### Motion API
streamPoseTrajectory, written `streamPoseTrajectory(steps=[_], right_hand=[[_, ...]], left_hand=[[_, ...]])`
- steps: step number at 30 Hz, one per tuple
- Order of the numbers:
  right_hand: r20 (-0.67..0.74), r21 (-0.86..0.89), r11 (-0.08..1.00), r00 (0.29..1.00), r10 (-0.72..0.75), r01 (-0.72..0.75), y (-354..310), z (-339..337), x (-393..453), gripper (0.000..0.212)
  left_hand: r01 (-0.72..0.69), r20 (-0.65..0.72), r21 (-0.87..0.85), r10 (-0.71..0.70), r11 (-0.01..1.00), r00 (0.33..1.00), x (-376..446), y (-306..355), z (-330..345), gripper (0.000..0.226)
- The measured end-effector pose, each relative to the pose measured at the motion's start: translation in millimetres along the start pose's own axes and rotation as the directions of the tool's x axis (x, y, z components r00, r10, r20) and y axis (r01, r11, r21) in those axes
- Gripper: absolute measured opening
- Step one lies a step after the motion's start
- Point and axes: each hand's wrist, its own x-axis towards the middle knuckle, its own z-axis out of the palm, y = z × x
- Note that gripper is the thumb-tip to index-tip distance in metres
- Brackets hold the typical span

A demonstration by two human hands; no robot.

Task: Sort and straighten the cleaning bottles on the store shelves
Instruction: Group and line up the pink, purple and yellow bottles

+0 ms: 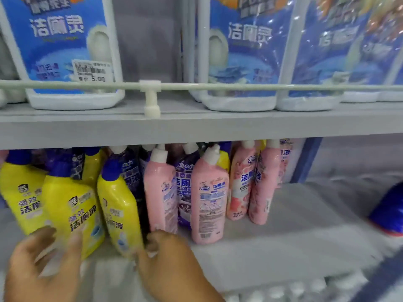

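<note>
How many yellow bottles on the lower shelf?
4 visible: far left, front one at the left hand, one partly hidden behind them, and one leaning by the right hand. Another sliver sits behind the pink bottles; more may be hidden.

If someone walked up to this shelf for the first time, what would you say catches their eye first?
Probably the crowded lower shelf: bright yellow bottles with blue caps on the left, leaning against pink bottles with white caps in the middle. In front of them, both hands reach in, the left hand at the yellow ones, the right hand at their base. Above, large blue-labelled white bottles stand behind a rail.
</note>
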Motion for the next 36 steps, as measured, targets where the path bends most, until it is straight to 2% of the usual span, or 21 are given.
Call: streamPoseTrajectory(steps=[2,3,4,5,7,10,14,17,19,21,23,25,28,30,31,33,36], right_hand=[[0.005,0.161,0.987,1.0,0.03,-0.031,21.5,-33.5,-9.9,0.034],[-0.017,0.216,0.976,0.999,0.042,-0.037,32.3,-52.9,-14.8,0.024],[-0.057,0.244,0.97,0.998,0.037,-0.022,44.4,-73.3,-18.1,0.013],[-0.099,0.257,0.966,0.995,0.027,-0.001,55.6,-94.3,-20.9,0.007],[-0.159,0.292,0.956,0.986,0.04,0.008,76.1,-136.7,-25.2,0.009],[-0.244,0.271,0.962,0.969,0.028,0.041,109.6,-196.8,-26.7,0.013],[-0.378,0.347,0.938,0.919,0.114,0.026,142.2,-262.1,7.9,0.019],[-0.485,0.222,0.975,0.87,0.093,0.02,157.5,-293.0,57.2,0.011],[-0.506,0.113,0.993,0.862,0.038,0.022,161.0,-301.9,83.1,0.008],[-0.45,0.024,1.0,0.893,0.002,0.009,158.4,-302.9,100.7,0.011],[-0.394,0.012,1.0,0.919,0.026,-0.023,153.5,-298.9,108.9,0.014],[-0.388,0.039,0.998,0.92,0.055,-0.043,153.6,-292.6,118.3,0.016],[-0.387,0.011,0.997,0.919,0.076,-0.078,153.8,-282.4,126.8,0.014],[-0.36,0.019,0.997,0.93,0.08,-0.078,153.1,-280.8,127.0,0.005],[-0.353,0.031,0.997,0.933,0.072,-0.065,153.7,-282.0,124.0,0.009],[-0.36,0.1,0.994,0.931,0.067,-0.033,156.8,-286.5,108.3,0.021],[-0.414,0.241,0.97,0.907,0.081,0.023,177.4,-291.7,77.2,0.014]], left_hand=[[-0.084,0.002,-0.083,0.084,0.993,0.996,-48.5,45.2,24.7,0.05],[-0.056,0.035,-0.089,0.059,0.994,0.998,-74.1,85.8,45.5,0.039],[-0.021,0.125,-0.142,0.04,0.99,0.991,-90.5,128.8,61.9,0.033],[-0.058,0.175,-0.139,0.082,0.989,0.981,-97.8,159.1,81.1,0.036],[-0.093,0.25,-0.195,0.141,0.976,0.958,-122.1,185.8,113.5,0.036],[-0.106,0.27,-0.274,0.183,0.956,0.946,-156.4,201.8,161.4,0.033],[-0.073,0.408,-0.209,0.155,0.975,0.9,-185.9,225.3,224.9,0.033],[-0.142,0.388,-0.019,0.138,0.99,0.911,-185.7,235.2,277.5,0.051],[-0.156,0.38,0.077,0.116,0.985,0.918,-182.3,244.3,305.3,0.058],[-0.155,0.388,0.161,0.082,0.975,0.918,-177.1,252.0,325.7,0.063],[-0.182,0.365,0.273,0.073,0.944,0.928,-175.1,258.9,335.4,0.065],[-0.194,0.342,0.314,0.08,0.929,0.936,-174.3,257.1,338.8,0.061],[-0.208,0.348,0.318,0.091,0.925,0.933,-173.1,250.9,337.2,0.057],[-0.175,0.339,0.289,0.07,0.941,0.938,-172.1,248.0,333.5,0.048],[-0.157,0.333,0.27,0.061,0.95,0.941,-172.5,248.2,330.4,0.044],[-0.142,0.32,0.243,0.059,0.96,0.946,-172.3,246.2,325.6,0.038],[-0.082,0.345,0.209,0.005,0.974,0.939,-168.3,242.0,322.8,0.028]])
